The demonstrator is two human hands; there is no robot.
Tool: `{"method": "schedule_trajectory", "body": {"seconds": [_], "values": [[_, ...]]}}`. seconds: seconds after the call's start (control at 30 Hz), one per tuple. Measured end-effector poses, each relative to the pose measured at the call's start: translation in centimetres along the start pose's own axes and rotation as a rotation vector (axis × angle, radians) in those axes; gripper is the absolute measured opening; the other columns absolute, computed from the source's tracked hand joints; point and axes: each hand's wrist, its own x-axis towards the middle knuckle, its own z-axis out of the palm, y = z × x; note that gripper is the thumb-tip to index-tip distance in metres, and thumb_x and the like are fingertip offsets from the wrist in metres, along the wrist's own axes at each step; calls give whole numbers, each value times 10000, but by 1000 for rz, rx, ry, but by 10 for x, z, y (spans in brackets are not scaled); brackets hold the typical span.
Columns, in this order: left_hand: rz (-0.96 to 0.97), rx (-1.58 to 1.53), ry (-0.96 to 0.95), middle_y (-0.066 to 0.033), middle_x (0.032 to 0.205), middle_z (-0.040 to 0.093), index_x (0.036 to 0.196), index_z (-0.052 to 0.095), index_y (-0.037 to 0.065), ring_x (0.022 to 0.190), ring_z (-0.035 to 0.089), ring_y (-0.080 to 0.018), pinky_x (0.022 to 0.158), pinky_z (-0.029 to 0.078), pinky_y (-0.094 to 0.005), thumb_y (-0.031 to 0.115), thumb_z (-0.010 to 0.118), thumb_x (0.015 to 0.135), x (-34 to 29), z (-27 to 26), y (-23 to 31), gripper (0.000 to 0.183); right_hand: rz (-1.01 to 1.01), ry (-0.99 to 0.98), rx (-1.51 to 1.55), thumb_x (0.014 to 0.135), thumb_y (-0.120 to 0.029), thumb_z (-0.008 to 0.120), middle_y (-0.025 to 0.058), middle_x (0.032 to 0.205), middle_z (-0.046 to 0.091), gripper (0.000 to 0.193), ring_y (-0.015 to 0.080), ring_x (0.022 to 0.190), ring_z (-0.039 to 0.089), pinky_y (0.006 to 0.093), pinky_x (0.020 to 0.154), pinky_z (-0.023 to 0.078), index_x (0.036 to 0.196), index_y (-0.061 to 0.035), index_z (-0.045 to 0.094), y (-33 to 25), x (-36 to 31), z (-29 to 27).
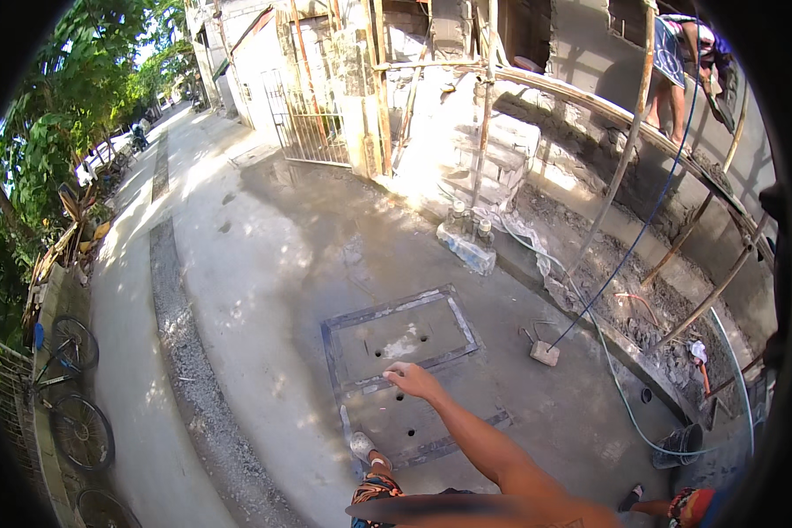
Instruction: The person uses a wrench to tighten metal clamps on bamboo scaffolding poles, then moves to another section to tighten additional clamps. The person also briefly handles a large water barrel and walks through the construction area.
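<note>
My right hand point(407, 378) reaches out over a concrete cover set in the wet pavement, its bare arm coming up from the lower right. The fingers are bent and drawn together; whatever they hold, if anything, is too small to make out. Beneath and ahead of it lies a rectangular cover point(394, 333) with a dark frame and small round holes. A second slab point(449, 421) with holes lies nearer me. My foot in a light clog point(361, 447) stands by its left edge. My left hand is not in view. A blurred dark shape point(449, 509) crosses the lower edge.
A blue rope point(629, 251) runs down to a small block point(545, 353). A pale hose point(609, 370) curves past a black bucket point(678, 446). Bamboo scaffolding point(625, 167) carries a person point(673, 66); another person's leg point(651, 508) shows lower right. Bicycles point(81, 429) lean at left beside a gravel trench point(180, 330).
</note>
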Motion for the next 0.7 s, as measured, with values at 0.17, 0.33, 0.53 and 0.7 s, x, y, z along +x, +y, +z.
{"method": "schedule_trajectory", "body": {"seconds": [0.17, 0.33, 0.53, 0.7], "values": [[-1, -223, 32, -160, 646, 677, 723, 716, 34, 499, 628, -274, 558, 508, -380, 290, 517, 922, 185, -179, 47, 380, 767, 7, -307, 831, -436, 623, 208, 933, 720, 463, 372, 900, 691, 446, 823, 530, 985, -11, 719, 134, 7, -12], [240, -526, 591, -146, 550, 593, 563, 582, -27, 537, 549, -223, 569, 429, -423, 320, 647, 882, 334, -432, 154, 476, 1194, 160, -308, 791, -237, 631, 219, 949, 714, 320, 346, 882, 707, 449, 802, 539, 1003, -15, 721, 196, -71, 14], [316, -474, 615, -151, 547, 555, 655, 623, -49, 524, 486, -211, 549, 404, -419, 303, 719, 850, 490, -613, 194, 413, 1486, -38, -114, 796, -238, 646, 178, 989, 724, 324, 319, 946, 700, 420, 838, 535, 1043, -45, 730, 162, 41, 116], [262, 165, 478, -183, 567, 627, 635, 686, -6, 512, 600, -285, 576, 469, -432, 430, 717, 812, 586, -648, 134, 471, 911, 42, -308, 809, -312, 628, 191, 1252, 644, 452, 317, 1214, 591, 427, 1013, 462, 1179, -60, 686, 110, 384, 205]]}}
